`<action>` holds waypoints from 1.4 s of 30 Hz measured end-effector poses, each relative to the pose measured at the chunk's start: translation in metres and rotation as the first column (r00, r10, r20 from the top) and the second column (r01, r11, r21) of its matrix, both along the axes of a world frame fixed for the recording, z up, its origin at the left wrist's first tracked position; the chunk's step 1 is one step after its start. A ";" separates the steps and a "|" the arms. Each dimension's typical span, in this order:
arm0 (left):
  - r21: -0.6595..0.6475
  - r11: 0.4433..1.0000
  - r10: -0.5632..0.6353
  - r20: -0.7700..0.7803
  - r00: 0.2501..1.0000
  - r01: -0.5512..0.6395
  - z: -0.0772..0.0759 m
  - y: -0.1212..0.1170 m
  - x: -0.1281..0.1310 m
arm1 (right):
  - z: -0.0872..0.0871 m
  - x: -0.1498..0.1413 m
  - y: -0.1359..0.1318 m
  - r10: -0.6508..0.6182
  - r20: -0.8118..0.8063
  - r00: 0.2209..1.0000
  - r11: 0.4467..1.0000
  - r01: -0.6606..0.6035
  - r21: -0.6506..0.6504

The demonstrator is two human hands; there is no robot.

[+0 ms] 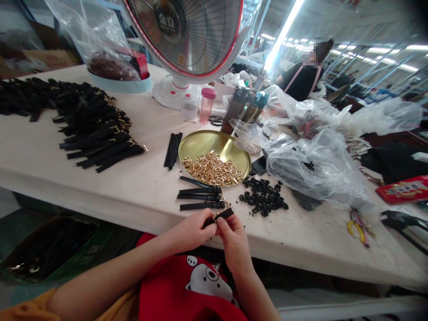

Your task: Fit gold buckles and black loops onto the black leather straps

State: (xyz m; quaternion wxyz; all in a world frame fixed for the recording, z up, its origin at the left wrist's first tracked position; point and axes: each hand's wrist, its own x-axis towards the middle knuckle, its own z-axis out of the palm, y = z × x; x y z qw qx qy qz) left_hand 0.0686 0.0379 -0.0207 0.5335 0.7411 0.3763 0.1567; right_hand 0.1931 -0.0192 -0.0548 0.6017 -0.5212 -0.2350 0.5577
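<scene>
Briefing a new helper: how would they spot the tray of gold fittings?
On the long pale table, beyond the black strap held by the left hand and right hand, sits a round brass tray. Its heap of small gold fittings sets it apart from the loose black rings beside it.

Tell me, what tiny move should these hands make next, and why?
I'd guess the right hand should pinch the gold metal end more firmly onto the black strap, which the left hand is holding. The end seems to sit at the tip of the strap, and the straps lying nearby have similar gold ends.
</scene>
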 end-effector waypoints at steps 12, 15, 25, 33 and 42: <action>-0.339 0.941 0.026 0.089 0.996 0.005 -0.004 -0.006 -0.004 | 0.003 -0.002 -0.003 0.021 -0.145 0.989 0.998 -0.029 -0.059; -0.366 0.930 0.021 0.090 0.996 0.014 -0.003 -0.006 -0.004 | 0.002 -0.003 -0.007 0.042 0.020 0.999 0.999 -0.041 -0.024; -0.274 0.962 0.013 0.072 0.997 0.007 -0.008 -0.008 -0.002 | 0.006 0.010 -0.007 0.039 0.544 0.838 0.990 -0.108 0.096; -0.241 0.970 -0.008 0.070 0.998 0.024 -0.004 -0.001 0.000 | 0.001 0.010 0.003 0.173 -0.067 0.983 0.985 -0.173 0.013; -0.308 0.951 0.004 0.085 0.996 0.022 -0.009 0.001 0.002 | -0.003 0.012 0.003 0.155 0.107 0.982 0.988 -0.155 -0.005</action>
